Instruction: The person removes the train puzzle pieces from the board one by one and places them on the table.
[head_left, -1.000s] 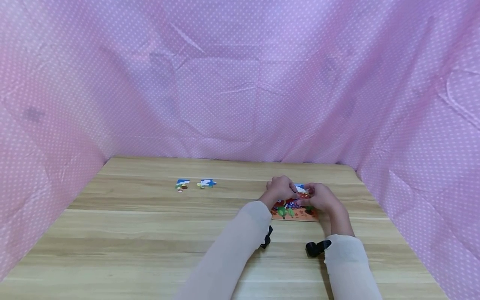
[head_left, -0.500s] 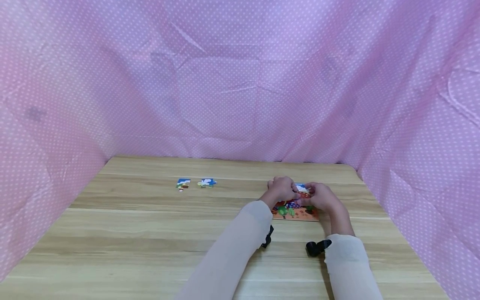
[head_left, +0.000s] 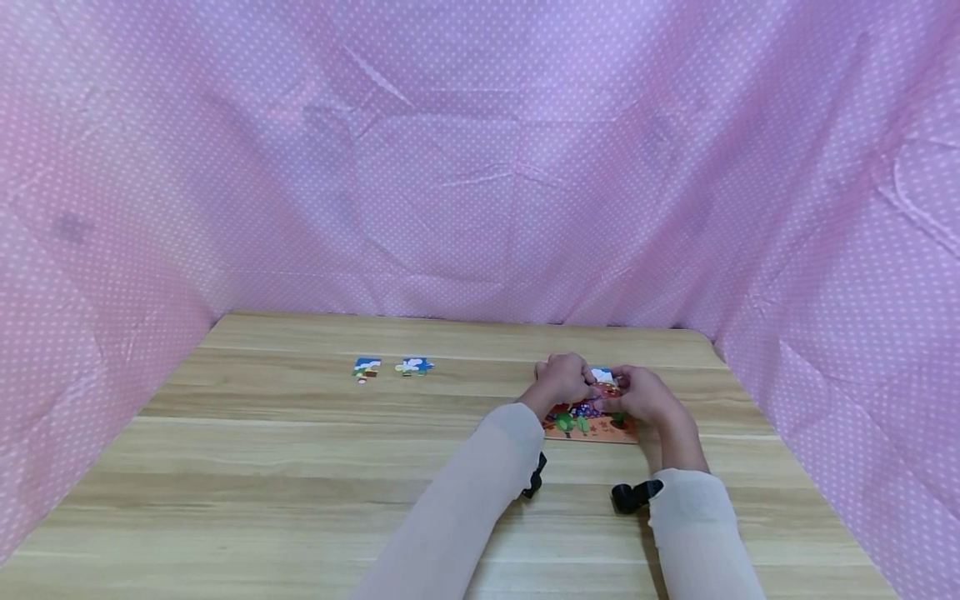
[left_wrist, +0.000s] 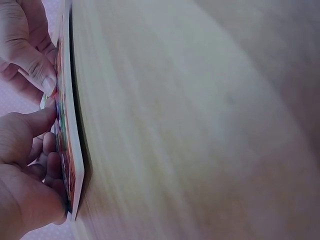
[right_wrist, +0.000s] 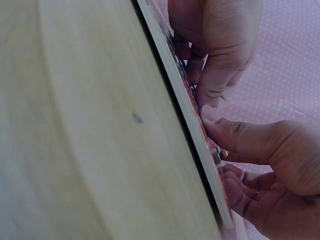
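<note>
A colourful jigsaw puzzle in its board (head_left: 592, 429) lies at the right of the table, its orange front strip showing. Over it my left hand (head_left: 561, 379) curls its fingers, thumb tip meeting a puzzle piece. From the other side my right hand (head_left: 647, 393) holds the piece between thumb and fingers. The two thumbs almost touch, seen also in the right wrist view, where the left hand (right_wrist: 220, 45) is above and the right hand (right_wrist: 285, 160) below. Most of the piece is hidden by fingers. The board's pale edge (left_wrist: 75, 145) shows in the left wrist view.
Two loose puzzle pieces lie apart at the back left of the wooden table (head_left: 300, 467): a left one (head_left: 367, 367) and a right one (head_left: 415, 366). Pink dotted cloth (head_left: 480, 208) hangs behind the table and at both sides.
Hardly anything differs. Both hands stay over the puzzle, with only slight shifts of the fingers; the loose pieces keep their places.
</note>
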